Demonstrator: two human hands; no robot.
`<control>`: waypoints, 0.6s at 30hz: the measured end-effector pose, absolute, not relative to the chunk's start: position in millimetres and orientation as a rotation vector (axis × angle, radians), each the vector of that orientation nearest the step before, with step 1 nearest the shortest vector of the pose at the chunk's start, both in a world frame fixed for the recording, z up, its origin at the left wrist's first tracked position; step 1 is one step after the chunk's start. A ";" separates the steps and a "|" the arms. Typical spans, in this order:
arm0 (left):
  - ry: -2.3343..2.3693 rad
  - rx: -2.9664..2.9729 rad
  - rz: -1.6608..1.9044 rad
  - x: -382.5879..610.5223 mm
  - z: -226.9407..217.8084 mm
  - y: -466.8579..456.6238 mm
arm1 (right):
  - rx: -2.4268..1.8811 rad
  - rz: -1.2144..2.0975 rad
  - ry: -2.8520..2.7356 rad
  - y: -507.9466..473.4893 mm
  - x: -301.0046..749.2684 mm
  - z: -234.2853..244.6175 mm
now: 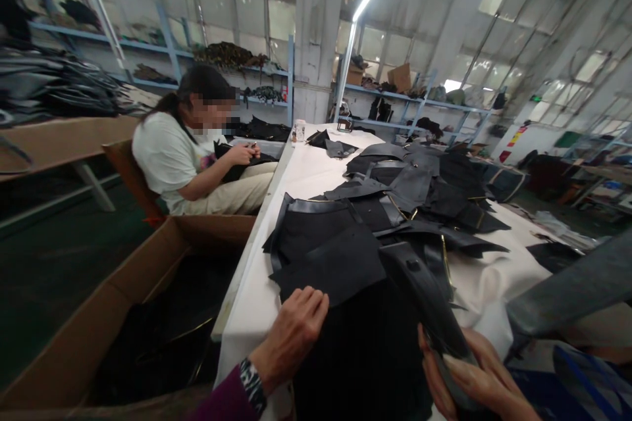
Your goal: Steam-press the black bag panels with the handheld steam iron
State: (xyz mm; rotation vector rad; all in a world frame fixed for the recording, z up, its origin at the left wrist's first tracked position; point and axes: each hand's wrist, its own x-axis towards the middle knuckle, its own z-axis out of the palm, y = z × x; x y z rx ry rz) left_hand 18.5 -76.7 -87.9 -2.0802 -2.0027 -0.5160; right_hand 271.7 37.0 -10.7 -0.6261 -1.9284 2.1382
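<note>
My right hand (464, 368) is at the bottom right, gripping a long black leather strap (424, 296) that rises from it towards the pile. My left hand (291, 335) rests flat on the lower edge of a black leather panel (330, 266), its fingers lying on the material. The panel belongs to a heap of black leather pieces (409, 191) with straps and thin gold-coloured edging, spread over a white-covered table (261, 296). Dark material fills the area below my hands, and its shape is hidden.
A seated co-worker (187, 158) works on a black piece beyond the table's left edge. An open cardboard box (143, 276) holding black pieces stands beside the table. Blue metal shelves (419, 102) with boxes and bundles line the back. A grey sleeve or cloth (567, 289) enters at the right.
</note>
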 end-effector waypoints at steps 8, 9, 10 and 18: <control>-2.254 -1.880 -1.108 9.2 -94.2 -83.4 | -0.601 1.907 -1.937 20.3 270.5 -5.3; -2.319 -1.872 -1.250 4.6 -89.2 -80.6 | -0.607 1.905 -1.943 18.9 270.1 -5.0; -2.407 -1.845 -1.431 -0.7 -83.8 -77.3 | -0.616 1.906 -1.942 17.8 269.5 -4.1; -2.681 -1.010 -3.063 -41.0 -64.3 -56.1 | -0.832 1.907 -1.878 17.1 275.7 5.7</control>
